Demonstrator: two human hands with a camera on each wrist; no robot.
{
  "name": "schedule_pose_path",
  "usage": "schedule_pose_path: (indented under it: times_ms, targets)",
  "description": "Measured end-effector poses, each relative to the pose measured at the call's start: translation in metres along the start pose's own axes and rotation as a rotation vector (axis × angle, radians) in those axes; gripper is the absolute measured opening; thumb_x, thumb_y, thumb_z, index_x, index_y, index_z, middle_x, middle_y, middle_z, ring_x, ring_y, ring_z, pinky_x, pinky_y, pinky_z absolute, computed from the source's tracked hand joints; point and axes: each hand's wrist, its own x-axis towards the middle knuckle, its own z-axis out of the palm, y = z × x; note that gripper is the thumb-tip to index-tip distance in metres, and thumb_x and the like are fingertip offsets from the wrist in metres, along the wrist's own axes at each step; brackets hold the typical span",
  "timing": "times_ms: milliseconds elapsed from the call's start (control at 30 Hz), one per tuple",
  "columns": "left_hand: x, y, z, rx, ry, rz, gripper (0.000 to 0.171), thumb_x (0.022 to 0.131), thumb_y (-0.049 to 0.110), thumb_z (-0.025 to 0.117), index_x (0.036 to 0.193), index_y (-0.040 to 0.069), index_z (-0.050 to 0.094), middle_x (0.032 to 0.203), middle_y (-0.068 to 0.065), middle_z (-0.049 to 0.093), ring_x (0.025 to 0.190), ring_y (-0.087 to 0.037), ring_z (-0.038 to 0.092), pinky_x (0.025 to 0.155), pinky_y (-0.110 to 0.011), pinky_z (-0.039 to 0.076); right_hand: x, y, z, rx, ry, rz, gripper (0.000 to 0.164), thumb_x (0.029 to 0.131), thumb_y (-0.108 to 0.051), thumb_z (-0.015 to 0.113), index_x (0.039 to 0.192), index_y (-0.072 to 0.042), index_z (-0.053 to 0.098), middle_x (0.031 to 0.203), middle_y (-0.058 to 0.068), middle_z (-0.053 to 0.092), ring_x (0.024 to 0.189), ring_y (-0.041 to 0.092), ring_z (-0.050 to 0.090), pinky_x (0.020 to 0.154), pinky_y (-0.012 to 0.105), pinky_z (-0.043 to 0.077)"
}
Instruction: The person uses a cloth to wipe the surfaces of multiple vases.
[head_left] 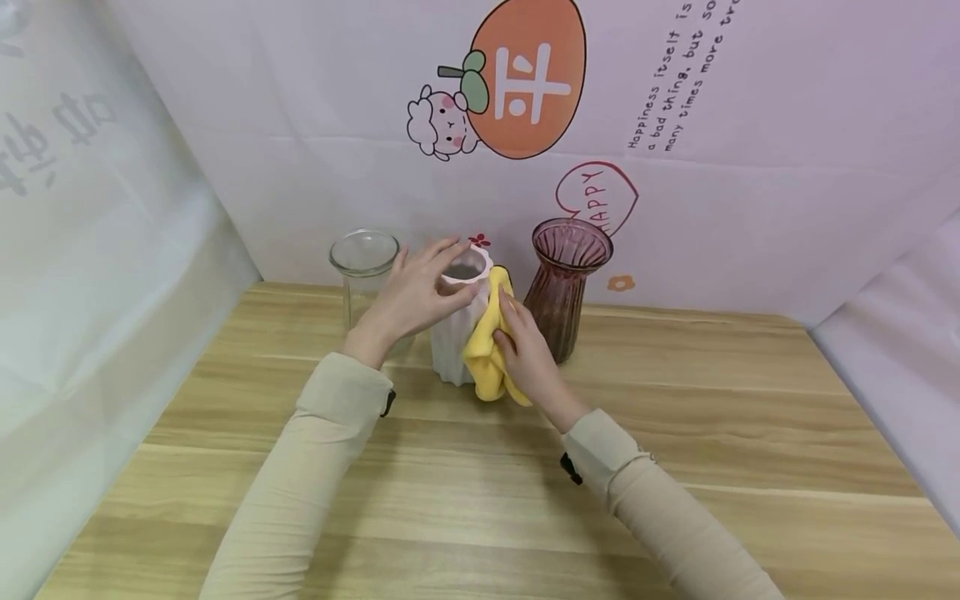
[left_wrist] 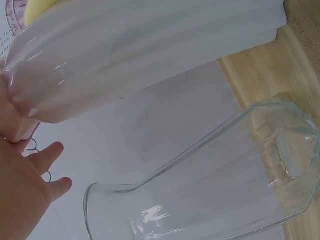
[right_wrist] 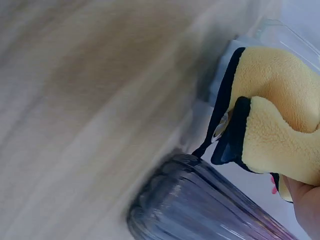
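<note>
A white fluted vase [head_left: 448,354] stands on the table in the head view, between two glass vases. At its rim my left hand [head_left: 418,293] holds it, thumb on the near side and fingers on the far side. Two fingers [left_wrist: 47,156] stick out free of the vase in the left wrist view. My right hand [head_left: 525,348] grips a yellow cloth [head_left: 487,360] and presses it against the white vase's right side. Dark edging and soft pile show on the folded cloth [right_wrist: 280,90] in the right wrist view. Much of the white vase's right side is hidden by the cloth.
Left of the white vase stands a clear glass vase [left_wrist: 200,185], partly behind the left hand. A purple ribbed glass vase [head_left: 564,287] stands close to the right hand. Behind them hangs a printed white sheet [head_left: 315,183] at the wooden table's [head_left: 465,500] back edge.
</note>
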Motion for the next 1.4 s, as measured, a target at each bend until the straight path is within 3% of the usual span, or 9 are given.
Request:
schedule_pose_path:
  times_ms: [133, 300, 433, 633, 867, 1100, 1400]
  targets:
    - [0.0, 0.002, 0.0, 0.0, 0.009, -0.025, 0.069, 0.091, 0.057, 0.046, 0.15, 0.024, 0.032, 0.159, -0.002, 0.026, 0.148, -0.024, 0.022, 0.12, -0.058, 0.002, -0.006, 0.011, 0.007, -0.031, -0.075, 0.054, 0.058, 0.097, -0.003, 0.049, 0.15, -0.002, 0.026, 0.147, 0.027, 0.036, 0.134, 0.042, 0.04, 0.11, 0.052, 0.037]
    - [-0.001, 0.003, 0.002, -0.007, 0.026, -0.058, 0.065, 0.092, 0.056, 0.047, 0.148, 0.027, 0.035, 0.156, -0.009, 0.027, 0.144, -0.033, 0.023, 0.121, -0.054, 0.009, -0.01, 0.02, 0.013, -0.082, -0.149, 0.111, 0.059, 0.096, -0.004, 0.051, 0.15, -0.005, 0.027, 0.144, 0.027, 0.04, 0.131, 0.042, 0.044, 0.108, 0.051, 0.04]
    - [-0.001, 0.004, 0.002, -0.001, 0.035, -0.072, 0.064, 0.092, 0.056, 0.047, 0.148, 0.027, 0.037, 0.152, -0.012, 0.033, 0.141, -0.036, 0.026, 0.12, -0.052, 0.013, -0.01, 0.02, 0.012, -0.078, -0.096, 0.085, 0.059, 0.095, -0.003, 0.054, 0.149, -0.006, 0.032, 0.141, 0.027, 0.044, 0.128, 0.042, 0.048, 0.106, 0.051, 0.042]
    - [0.001, 0.005, 0.001, 0.008, 0.02, -0.066, 0.063, 0.091, 0.054, 0.048, 0.146, 0.025, 0.04, 0.151, -0.011, 0.036, 0.143, -0.03, 0.028, 0.12, -0.054, 0.01, -0.006, 0.012, 0.004, -0.043, 0.023, 0.004, 0.057, 0.092, -0.001, 0.056, 0.146, -0.003, 0.036, 0.139, 0.026, 0.047, 0.128, 0.04, 0.048, 0.107, 0.05, 0.042]
    - [0.003, 0.007, -0.002, 0.013, -0.001, -0.047, 0.06, 0.089, 0.046, 0.05, 0.145, 0.025, 0.042, 0.152, -0.008, 0.037, 0.142, -0.027, 0.032, 0.12, -0.057, 0.007, 0.005, -0.007, -0.012, 0.002, 0.077, -0.028, 0.056, 0.094, 0.0, 0.053, 0.147, -0.005, 0.035, 0.144, 0.023, 0.043, 0.133, 0.037, 0.044, 0.11, 0.048, 0.039]
    - [0.004, 0.008, -0.002, -0.003, -0.007, -0.034, 0.061, 0.087, 0.044, 0.045, 0.145, 0.026, 0.042, 0.154, -0.005, 0.034, 0.143, -0.026, 0.031, 0.12, -0.058, 0.007, 0.008, -0.013, -0.013, 0.007, 0.071, -0.021, 0.058, 0.093, 0.003, 0.053, 0.147, -0.004, 0.034, 0.146, 0.025, 0.04, 0.134, 0.04, 0.041, 0.11, 0.05, 0.038]
    - [0.003, 0.006, 0.001, -0.026, 0.003, -0.023, 0.062, 0.087, 0.045, 0.042, 0.146, 0.026, 0.04, 0.157, -0.009, 0.028, 0.146, -0.03, 0.025, 0.12, -0.057, 0.008, -0.005, 0.006, 0.006, -0.014, -0.001, 0.067, 0.054, 0.094, 0.001, 0.052, 0.145, 0.003, 0.035, 0.143, 0.028, 0.041, 0.133, 0.042, 0.042, 0.11, 0.051, 0.038]
